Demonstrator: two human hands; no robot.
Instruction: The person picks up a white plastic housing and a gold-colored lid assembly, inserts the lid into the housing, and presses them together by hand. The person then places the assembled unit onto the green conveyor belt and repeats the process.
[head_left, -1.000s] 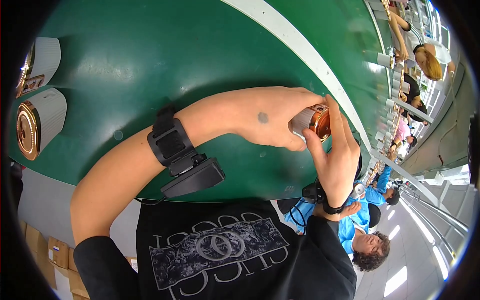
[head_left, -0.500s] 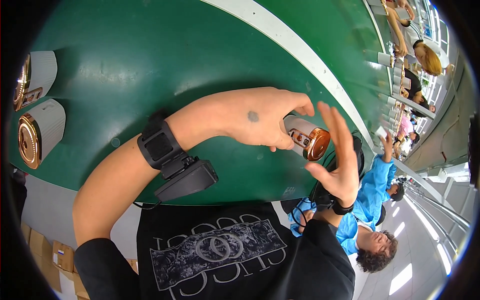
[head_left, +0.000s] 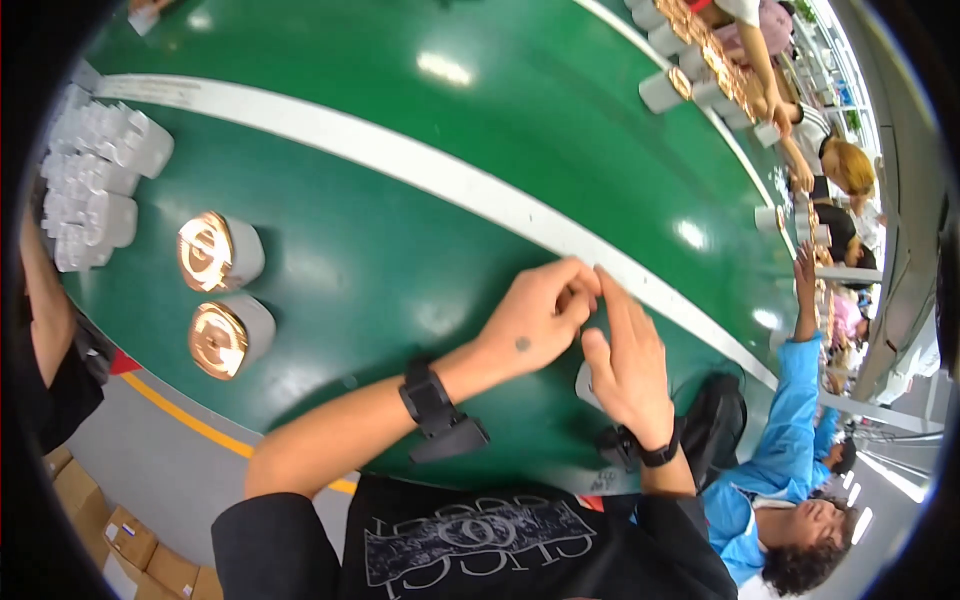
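Over the green table (head_left: 400, 240), my left hand (head_left: 540, 315) is closed, its fingers curled toward the thumb. Whatever lies inside them, if anything, cannot be made out. My right hand (head_left: 632, 365) has its fingers stretched out and its thumb apart. Its fingertips come up close to the left fingers; whether they touch is unclear. A white housing (head_left: 586, 385) stands on the table just left of the right palm, mostly hidden by it. Dark straps with black devices sit on both wrists.
Two white housings with copper-coloured ends, one nearer (head_left: 218, 340) and one farther (head_left: 215, 250), lie at left. Beyond them stand several clear-and-white parts (head_left: 100, 185). A white strip (head_left: 400, 150) crosses the table. A person in blue (head_left: 770, 450) is at right; another arm (head_left: 45, 300) shows at far left.
My hands have come together, and the left fingers have curled. The white housing's copper end, visible before, is now hidden behind my right hand. The view has shifted, showing more table.
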